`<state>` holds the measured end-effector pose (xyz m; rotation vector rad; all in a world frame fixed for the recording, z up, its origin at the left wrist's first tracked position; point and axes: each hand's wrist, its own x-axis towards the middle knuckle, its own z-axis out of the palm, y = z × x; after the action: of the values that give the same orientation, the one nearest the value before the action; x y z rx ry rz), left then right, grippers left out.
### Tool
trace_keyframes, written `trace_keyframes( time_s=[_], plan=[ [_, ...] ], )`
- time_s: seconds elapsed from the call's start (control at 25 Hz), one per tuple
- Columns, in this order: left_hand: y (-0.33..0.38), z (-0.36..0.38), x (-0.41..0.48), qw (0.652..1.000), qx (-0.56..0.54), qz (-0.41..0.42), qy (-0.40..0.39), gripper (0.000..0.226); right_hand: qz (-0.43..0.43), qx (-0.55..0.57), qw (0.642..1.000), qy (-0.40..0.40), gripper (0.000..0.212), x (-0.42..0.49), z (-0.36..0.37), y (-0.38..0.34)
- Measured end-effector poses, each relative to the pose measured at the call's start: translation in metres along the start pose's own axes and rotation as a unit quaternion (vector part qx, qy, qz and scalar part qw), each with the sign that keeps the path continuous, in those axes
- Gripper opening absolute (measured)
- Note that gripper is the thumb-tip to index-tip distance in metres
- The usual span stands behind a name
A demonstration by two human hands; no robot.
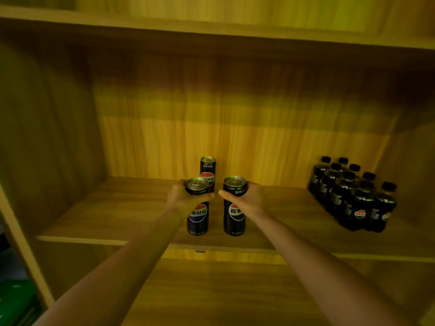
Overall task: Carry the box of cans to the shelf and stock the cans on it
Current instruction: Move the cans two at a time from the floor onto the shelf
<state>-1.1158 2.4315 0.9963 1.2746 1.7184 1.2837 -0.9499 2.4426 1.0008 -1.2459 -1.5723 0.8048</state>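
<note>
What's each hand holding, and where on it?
Left hand grips the left can around its top, just under the rim. Right hand grips the right can the same way.

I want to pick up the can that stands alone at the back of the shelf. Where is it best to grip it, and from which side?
Grip the back can round its upper wall, probably from the front, slightly right. It stands upright with a round body, and the front left can, held by the left hand, hides its lower part.
</note>
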Motion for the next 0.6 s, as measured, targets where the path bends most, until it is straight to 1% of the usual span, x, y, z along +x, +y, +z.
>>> trace_keyframes(
  time_s=[0.12,0.24,0.44,0.6],
  plan=[
    [-0.006,0.011,0.017,1.000,0.005,-0.001,0.006,0.067,0.005,-0.009,1.000,-0.005,0.049,0.017,0.012,0.011],
    [-0.008,0.017,0.033,1.000,0.004,0.001,-0.014,0.068,0.000,-0.008,1.000,0.000,0.048,0.028,0.023,0.019],
    [-0.017,0.025,0.054,0.999,-0.009,-0.005,-0.033,0.067,-0.005,0.015,0.999,0.030,0.048,0.041,0.037,0.033],
    [-0.025,0.028,0.066,1.000,-0.001,0.001,-0.028,0.068,0.000,0.011,1.000,0.028,0.048,0.051,0.046,0.041]
  ],
)
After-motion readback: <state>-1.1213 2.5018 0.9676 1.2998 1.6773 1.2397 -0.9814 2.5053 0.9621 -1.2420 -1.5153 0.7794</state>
